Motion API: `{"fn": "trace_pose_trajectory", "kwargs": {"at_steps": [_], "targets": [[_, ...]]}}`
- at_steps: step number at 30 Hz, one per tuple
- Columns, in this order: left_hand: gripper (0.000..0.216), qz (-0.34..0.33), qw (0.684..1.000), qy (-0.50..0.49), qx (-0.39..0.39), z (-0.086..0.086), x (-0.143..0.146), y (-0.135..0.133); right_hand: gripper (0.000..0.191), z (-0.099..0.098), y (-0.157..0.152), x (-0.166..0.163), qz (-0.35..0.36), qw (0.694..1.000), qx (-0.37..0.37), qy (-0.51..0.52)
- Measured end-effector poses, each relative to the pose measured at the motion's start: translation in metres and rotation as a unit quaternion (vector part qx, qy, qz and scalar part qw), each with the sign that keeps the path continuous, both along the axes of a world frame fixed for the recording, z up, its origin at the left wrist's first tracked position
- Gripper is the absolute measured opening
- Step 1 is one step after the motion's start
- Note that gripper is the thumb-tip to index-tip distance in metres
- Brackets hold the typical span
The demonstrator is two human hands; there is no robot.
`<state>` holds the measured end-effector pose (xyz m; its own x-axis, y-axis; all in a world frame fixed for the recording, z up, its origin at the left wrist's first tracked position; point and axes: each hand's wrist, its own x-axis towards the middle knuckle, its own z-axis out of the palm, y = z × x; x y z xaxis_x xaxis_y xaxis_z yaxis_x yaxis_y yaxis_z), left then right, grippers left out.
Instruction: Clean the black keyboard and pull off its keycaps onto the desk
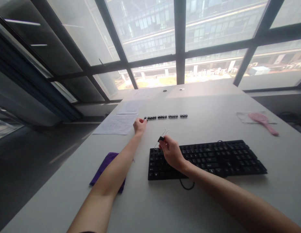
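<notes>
My left hand (139, 126) reaches to the left end of a row of small black keycaps (162, 116) on the white table. Its fingers are pinched on a dark keycap (145, 120) at their tips, beside the row. A black binder clip (161, 138) with silver wire handles is gripped between the fingers and thumb of my right hand (173, 152). That hand hovers over the upper left part of a black keyboard (213, 158), where it hides several keys.
Printed paper sheets (116, 124) lie left of the keycaps. My left forearm partly covers a purple cloth pouch (104, 168). To the right, a pink hairbrush (263, 122) rests on a clear bag. Windows (150, 29) stand behind the table. A cable loop (187, 187) shows below the keyboard.
</notes>
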<state>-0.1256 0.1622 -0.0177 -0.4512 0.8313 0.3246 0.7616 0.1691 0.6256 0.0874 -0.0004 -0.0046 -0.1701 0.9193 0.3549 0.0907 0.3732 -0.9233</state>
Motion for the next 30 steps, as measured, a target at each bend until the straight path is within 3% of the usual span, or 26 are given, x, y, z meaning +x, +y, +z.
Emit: {"fn": "trace_pose_trajectory", "kwargs": {"at_steps": [4, 8, 11, 15, 21, 30], "targets": [[0.009, -0.054, 0.998, -0.011, -0.021, 0.018, 0.001, -0.030, 0.018, 0.001, 0.006, 0.003, -0.016, 0.999, -0.025, 0.034], [0.009, -0.159, 0.986, -0.017, -0.054, 0.029, 0.018, -0.084, 0.015, 0.004, 0.011, 0.010, -0.015, 1.000, -0.014, 0.006], [0.012, -0.240, 0.969, -0.012, -0.065, 0.031, 0.037, -0.128, 0.014, 0.005, 0.013, 0.015, -0.004, 1.000, -0.015, -0.026], [0.015, -0.285, 0.957, -0.027, -0.048, 0.025, 0.054, -0.167, 0.017, 0.007, 0.010, 0.016, 0.025, 0.997, 0.019, -0.067], [0.016, -0.320, 0.946, -0.038, -0.029, 0.019, 0.054, -0.185, 0.022, 0.008, 0.005, 0.014, 0.077, 0.990, 0.058, -0.107], [0.011, -0.399, 0.915, 0.049, -0.016, 0.021, 0.047, -0.191, 0.016, 0.000, 0.002, 0.015, 0.109, 0.974, 0.115, -0.160]]}}
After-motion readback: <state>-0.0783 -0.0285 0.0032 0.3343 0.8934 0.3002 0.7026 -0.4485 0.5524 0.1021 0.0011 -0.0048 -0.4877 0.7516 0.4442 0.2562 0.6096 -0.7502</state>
